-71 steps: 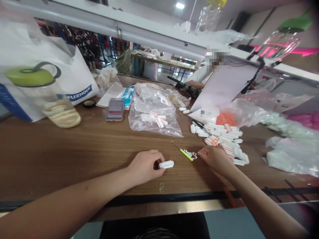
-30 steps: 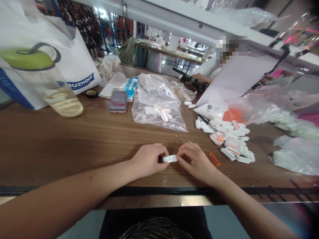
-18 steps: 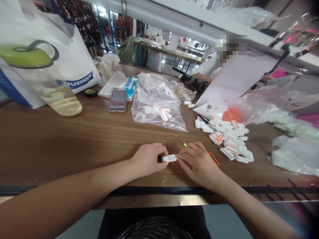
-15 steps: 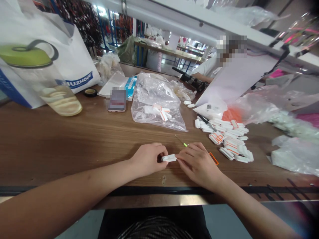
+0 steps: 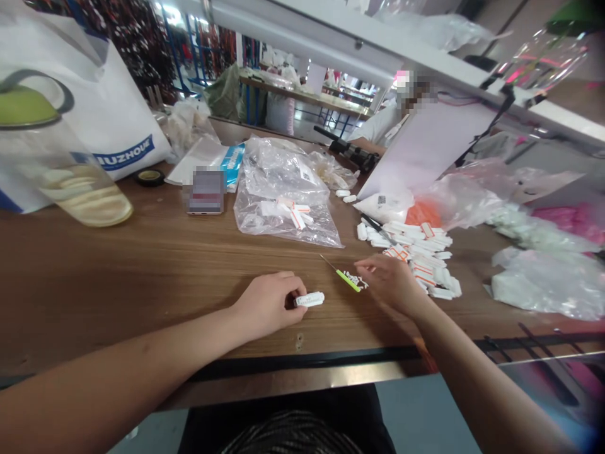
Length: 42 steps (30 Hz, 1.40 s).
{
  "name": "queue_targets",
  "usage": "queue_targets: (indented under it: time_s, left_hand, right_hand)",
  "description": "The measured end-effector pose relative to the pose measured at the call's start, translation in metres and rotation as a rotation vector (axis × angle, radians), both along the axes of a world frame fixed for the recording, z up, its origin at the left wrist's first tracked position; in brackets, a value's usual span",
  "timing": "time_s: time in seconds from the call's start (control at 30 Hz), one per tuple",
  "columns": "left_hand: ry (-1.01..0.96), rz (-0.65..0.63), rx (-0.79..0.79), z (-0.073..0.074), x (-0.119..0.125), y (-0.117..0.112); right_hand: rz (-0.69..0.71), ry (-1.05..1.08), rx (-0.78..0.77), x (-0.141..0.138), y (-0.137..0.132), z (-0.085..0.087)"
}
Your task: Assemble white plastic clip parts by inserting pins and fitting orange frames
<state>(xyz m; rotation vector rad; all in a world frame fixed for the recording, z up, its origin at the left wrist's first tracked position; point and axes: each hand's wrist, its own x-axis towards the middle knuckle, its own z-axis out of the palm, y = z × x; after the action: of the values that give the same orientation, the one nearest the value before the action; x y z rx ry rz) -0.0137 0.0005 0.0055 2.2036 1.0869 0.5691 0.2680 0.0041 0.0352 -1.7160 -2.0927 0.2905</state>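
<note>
My left hand [image 5: 267, 302] rests on the wooden table [image 5: 118, 277] with its fingers closed round a small white plastic piece [image 5: 310, 299]. My right hand [image 5: 390, 282] lies further right, its fingertips pinched together over a little heap of tiny white bits [image 5: 354, 279]. What the pinch holds is too small to name. A thin tool with a green handle [image 5: 344, 277] lies between the two hands. A pile of white and orange-edged plastic pieces [image 5: 416, 255] sits just beyond my right hand.
A clear bag with a few pieces [image 5: 288, 211], a phone [image 5: 205, 192], a roll of tape [image 5: 150, 177], a green-lidded jar [image 5: 61, 170] and a white carrier bag [image 5: 113, 120] stand further back. Plastic bags [image 5: 543, 277] crowd the right. Another person [image 5: 378, 129] sits across.
My right hand has left the white piece and moved right to the heap of tiny bits. The left hand keeps its hold. The view has shifted a little rightward.
</note>
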Motion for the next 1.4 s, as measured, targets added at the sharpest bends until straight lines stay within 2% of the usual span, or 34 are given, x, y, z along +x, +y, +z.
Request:
queue_targets:
  time_s: [0.07, 0.13, 0.33, 0.57, 0.7, 0.87, 1.0, 1.13, 1.4]
  left_hand:
    - [0.001, -0.012, 0.008, -0.001, 0.0, 0.0]
    - [0.004, -0.021, 0.013, -0.001, 0.0, 0.0]
    - [0.01, -0.016, 0.015, -0.001, 0.0, 0.0]
    - [-0.004, -0.008, 0.004, 0.0, 0.0, 0.0]
    - [-0.028, -0.009, 0.017, -0.003, 0.001, 0.001]
    - [-0.05, -0.006, 0.053, -0.006, 0.001, 0.002]
    - [-0.052, -0.015, 0.062, -0.006, 0.001, 0.002]
    - [-0.043, -0.011, 0.053, -0.004, 0.001, 0.001]
    - [0.001, -0.008, 0.02, 0.0, 0.001, 0.0]
  right_hand:
    - [-0.091, -0.09, -0.112, 0.018, 0.012, -0.002]
    - [-0.107, -0.127, -0.181, 0.029, 0.018, -0.003]
    - [-0.122, -0.15, -0.261, 0.032, 0.014, 0.002]
    - [-0.093, -0.219, -0.27, 0.031, 0.009, 0.006]
    - [-0.051, -0.273, -0.231, 0.037, 0.013, -0.003]
    - [-0.136, -0.336, -0.243, 0.048, 0.023, -0.016]
    - [-0.162, -0.388, -0.232, 0.057, 0.029, -0.02]
    - [-0.154, -0.296, -0.262, 0.063, 0.029, -0.018]
    - [-0.012, -0.067, -0.339, 0.061, 0.019, -0.003]
